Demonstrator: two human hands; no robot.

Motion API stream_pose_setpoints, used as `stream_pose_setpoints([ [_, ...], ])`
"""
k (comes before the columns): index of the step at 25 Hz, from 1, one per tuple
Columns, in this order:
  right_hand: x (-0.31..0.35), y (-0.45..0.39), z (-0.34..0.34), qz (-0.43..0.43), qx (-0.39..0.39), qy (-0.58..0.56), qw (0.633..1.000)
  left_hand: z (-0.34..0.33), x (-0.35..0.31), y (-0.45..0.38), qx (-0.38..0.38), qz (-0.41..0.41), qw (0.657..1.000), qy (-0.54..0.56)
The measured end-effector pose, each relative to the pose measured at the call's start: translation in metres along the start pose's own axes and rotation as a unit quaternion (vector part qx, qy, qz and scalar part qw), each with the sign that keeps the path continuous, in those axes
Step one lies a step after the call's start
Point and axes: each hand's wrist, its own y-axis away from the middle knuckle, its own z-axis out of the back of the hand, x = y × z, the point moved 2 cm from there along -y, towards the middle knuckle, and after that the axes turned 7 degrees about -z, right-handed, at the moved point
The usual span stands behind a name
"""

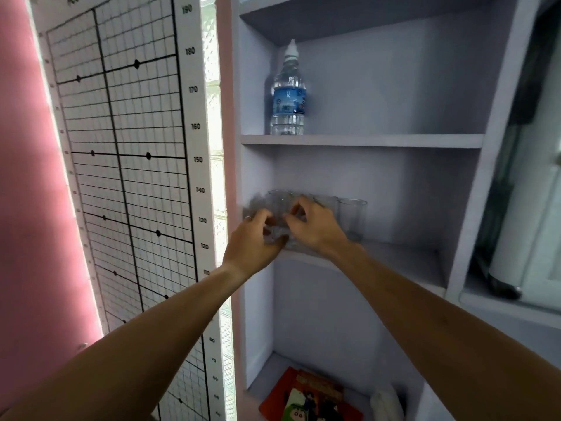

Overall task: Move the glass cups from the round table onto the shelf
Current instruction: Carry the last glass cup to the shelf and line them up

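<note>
Several clear glass cups [352, 218] stand in a row on the middle board of a pale lilac shelf [403, 259]. Both my arms reach up to that board. My left hand [252, 241] curls around a glass cup [277, 233] at the shelf's front left corner. My right hand [312, 226] pinches the same cup from the right, fingertips at its rim. The cup is blurred and mostly covered by my fingers. The round table is out of view.
A water bottle [288, 95] with a blue label stands on the board above. A colourful book [309, 396] lies on the bottom board. A tall height chart [121, 165] hangs left of the shelf, against a pink wall. A dark appliance [504, 238] sits at right.
</note>
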Motion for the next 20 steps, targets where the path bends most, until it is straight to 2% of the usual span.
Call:
stream_pose_setpoints([
  [5,-0.028,0.033,0.051,-0.03,-0.066,-0.021,0.997,-0.037,-0.052,0.0,-0.008,-0.07,0.996,0.05],
  [9,-0.049,0.058,0.084,-0.066,-0.111,-0.023,0.991,-0.064,-0.089,-0.003,0.018,-0.098,0.992,0.078],
  [15,-0.071,0.073,0.108,-0.131,-0.138,-0.051,0.98,-0.09,-0.119,-0.006,0.067,-0.097,0.987,0.112],
  [20,-0.081,0.071,0.108,-0.158,-0.14,-0.025,0.977,-0.097,-0.125,-0.005,0.106,-0.085,0.986,0.099],
])
